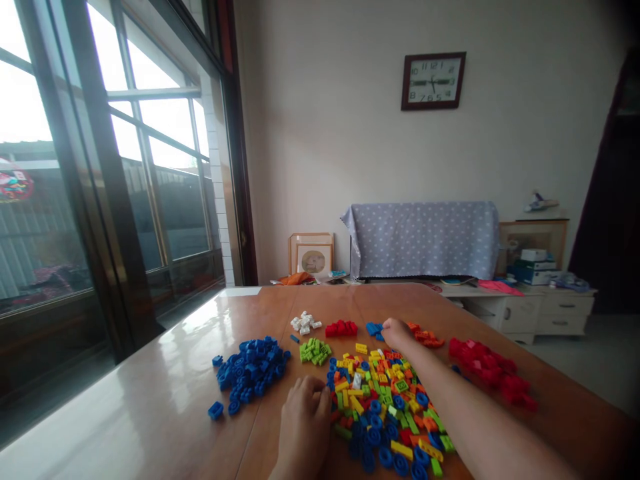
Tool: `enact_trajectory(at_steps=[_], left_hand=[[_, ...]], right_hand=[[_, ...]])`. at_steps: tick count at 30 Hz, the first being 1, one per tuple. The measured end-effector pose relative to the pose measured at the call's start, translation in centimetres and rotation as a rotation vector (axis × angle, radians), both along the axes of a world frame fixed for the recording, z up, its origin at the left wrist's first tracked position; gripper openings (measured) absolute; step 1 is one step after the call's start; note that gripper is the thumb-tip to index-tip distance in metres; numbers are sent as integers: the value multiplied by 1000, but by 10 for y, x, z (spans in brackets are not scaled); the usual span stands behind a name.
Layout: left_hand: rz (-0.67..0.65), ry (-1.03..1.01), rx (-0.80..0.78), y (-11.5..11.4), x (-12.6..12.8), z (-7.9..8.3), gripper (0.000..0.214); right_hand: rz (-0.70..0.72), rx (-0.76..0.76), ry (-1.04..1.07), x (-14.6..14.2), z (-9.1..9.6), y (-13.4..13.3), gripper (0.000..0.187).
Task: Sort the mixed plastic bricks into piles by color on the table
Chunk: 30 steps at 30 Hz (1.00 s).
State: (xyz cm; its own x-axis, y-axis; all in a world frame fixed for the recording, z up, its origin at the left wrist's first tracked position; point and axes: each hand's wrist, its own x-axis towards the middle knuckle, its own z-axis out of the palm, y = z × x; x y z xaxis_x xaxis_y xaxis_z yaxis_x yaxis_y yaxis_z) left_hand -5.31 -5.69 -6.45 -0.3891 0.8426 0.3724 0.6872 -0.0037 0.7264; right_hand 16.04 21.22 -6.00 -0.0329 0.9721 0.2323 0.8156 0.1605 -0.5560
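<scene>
My right hand (396,332) reaches out to a small pile of blue bricks (374,330) at the far side. Its fingers are pinched together at the pile's right edge, and whatever they hold is hidden. My left hand (306,413) rests at the left edge of a large mixed heap of toy building bricks (383,380) in yellow, green, orange, red and blue. The left fingers are curled closed, and I cannot see what is between them. Close beyond that hand lies a small pile of light green bricks (315,351).
Sorted piles stand around the wooden table (175,393): blue pieces (250,370) at left, white bricks (305,324) and red bricks (341,329) behind, orange pieces (426,336) and larger red pieces (493,370) at right. A cloth-covered object (425,240) stands beyond the table.
</scene>
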Motion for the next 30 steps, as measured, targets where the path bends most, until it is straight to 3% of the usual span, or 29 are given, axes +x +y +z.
enact_trajectory(at_steps=[9,15,19,24,30], left_hand=[[20,-44,27,3,-2,-5,18],[97,-191,58,3,-5,1,23],[117,-265,86,3,-7,5,25],[119,-346,112,6,-10,0,25],[95,-359,110,11,-12,-10,24]], right_hand=[[-6,-65,56,1,5,-3,18],[112,-93,99,3,20,-29,15],[267,-96,128,-2,31,-62,23],[438,-60,132,-11,40,-125,27],[593,121,-89,-27,37,-208,31]])
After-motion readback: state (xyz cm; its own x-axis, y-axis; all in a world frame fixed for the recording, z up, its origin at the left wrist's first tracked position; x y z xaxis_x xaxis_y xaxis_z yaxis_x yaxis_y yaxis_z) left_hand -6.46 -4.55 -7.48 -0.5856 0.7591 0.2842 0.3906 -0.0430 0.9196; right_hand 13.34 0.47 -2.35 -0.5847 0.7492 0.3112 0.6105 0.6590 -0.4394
